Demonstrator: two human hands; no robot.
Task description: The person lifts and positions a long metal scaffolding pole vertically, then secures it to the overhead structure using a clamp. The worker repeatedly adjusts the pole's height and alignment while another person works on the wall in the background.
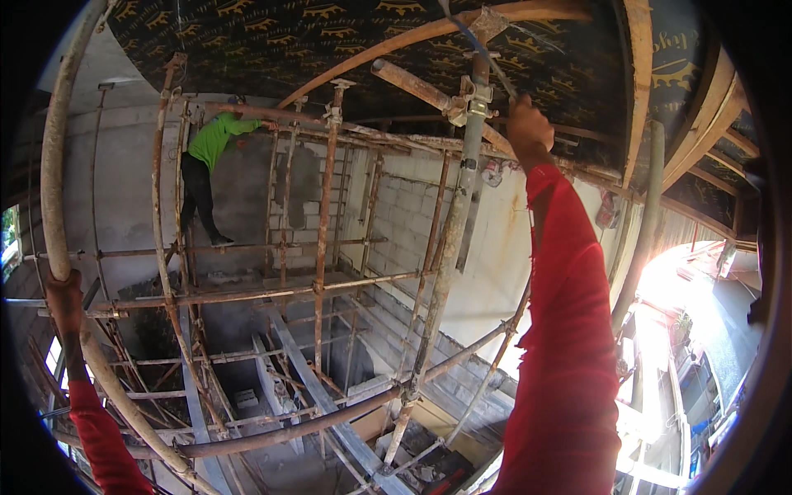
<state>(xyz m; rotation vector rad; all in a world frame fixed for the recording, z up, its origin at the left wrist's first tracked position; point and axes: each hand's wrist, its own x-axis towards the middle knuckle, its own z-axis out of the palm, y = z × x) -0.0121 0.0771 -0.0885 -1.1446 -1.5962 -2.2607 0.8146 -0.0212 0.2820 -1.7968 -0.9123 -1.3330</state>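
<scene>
My left hand point(63, 304), at the far left, is wrapped round an upright scaffold pole point(56, 157). My right hand point(528, 130) is raised high and closed on a thin metal bar tool point(487, 56). The bar slants up and left from my fist past the top of another scaffold pole point(462, 206), and its far end leaves the picture. Close to it on that pole sits a metal clamp coupler point(472, 102), joining a short rusty pipe point(410, 85). Overhead are dark printed formwork panels point(355, 41) with a curved timber point(388, 43) beneath them.
A person in a green top point(213, 142) stands on the scaffold at the back left. Rusty horizontal pipes point(272, 293) cross below me, with planks point(309, 379) lower down. A block wall point(412, 198) stands behind. Bright daylight comes in at the right beside a thick pole point(643, 239).
</scene>
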